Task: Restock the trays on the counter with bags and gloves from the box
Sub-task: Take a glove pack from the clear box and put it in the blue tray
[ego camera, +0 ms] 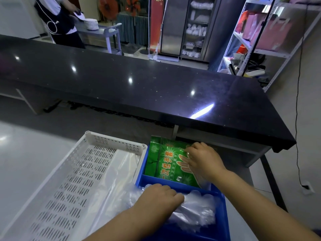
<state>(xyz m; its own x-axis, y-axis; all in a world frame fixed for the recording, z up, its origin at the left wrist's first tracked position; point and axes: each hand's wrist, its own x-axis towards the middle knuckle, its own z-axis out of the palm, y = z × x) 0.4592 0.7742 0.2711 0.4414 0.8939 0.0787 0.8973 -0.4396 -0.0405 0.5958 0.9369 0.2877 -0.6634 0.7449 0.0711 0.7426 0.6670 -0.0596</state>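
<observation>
1. Blue tray (224, 223): a divided plastic tray at the lower right on the pale counter (26, 162), with a far and a near compartment set apart by a blue wall.
2. Green glove packets (166, 164): flat printed packets in the far compartment, leaning against its far wall, one overlapping another.
3. Right hand (203, 160): palm down on the front packet, fingertips curled over its upper right edge; it grips or presses that packet, and which of the two cannot be told.
4. Loose clear gloves (196, 211): a crumpled heap filling the near compartment.
5. Left hand (161, 199): palm down on the heap, fingers bent into the plastic, pressing it; a closed grasp cannot be confirmed.
6. White tray (69, 185): a perforated basket touching the blue tray's left side.
7. Clear bags (119, 174): a flat layer of transparent film lying along the white tray's right half.
8. Dark counter (139, 87): a glossy black top beyond both trays.
</observation>
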